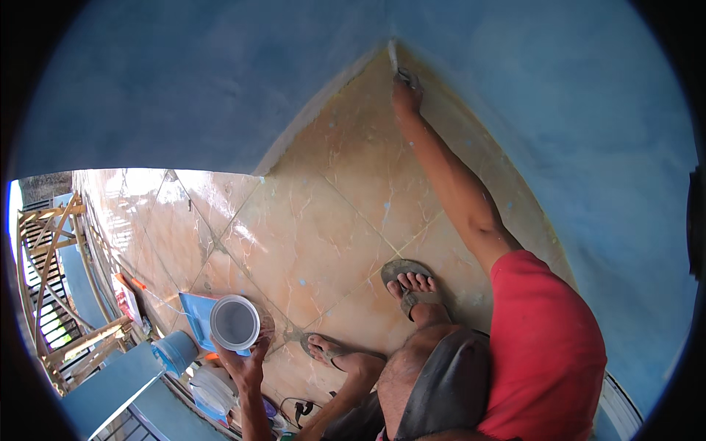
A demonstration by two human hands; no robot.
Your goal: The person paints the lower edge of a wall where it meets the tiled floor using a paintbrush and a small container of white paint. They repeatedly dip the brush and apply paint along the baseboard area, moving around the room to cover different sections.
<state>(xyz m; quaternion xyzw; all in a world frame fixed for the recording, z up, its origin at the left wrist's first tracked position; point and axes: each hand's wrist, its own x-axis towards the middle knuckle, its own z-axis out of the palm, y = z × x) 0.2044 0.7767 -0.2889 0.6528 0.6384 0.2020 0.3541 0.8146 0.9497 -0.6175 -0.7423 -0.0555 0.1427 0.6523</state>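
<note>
My right arm reaches far forward into the corner, and my right hand [408, 92] is closed around a slim paintbrush [393, 56]. Its pale tip is at the foot of the blue walls, where the two walls meet the floor. My left hand [248, 361] is wrapped round a round paint container [235, 323] with a pale rim and a greyish inside, held low at the left. Behind the container, a blue paint tray [197, 317] lies partly covered.
Blue walls [603, 125] rise ahead and on my right. Marbled tan floor tiles [331, 213] carry small paint spots. At the left are a blue bucket [175, 351], an orange-handled tool [131, 282] and bamboo scaffolding [55, 242]. A dark cable [300, 408] lies near my sandalled foot [327, 351].
</note>
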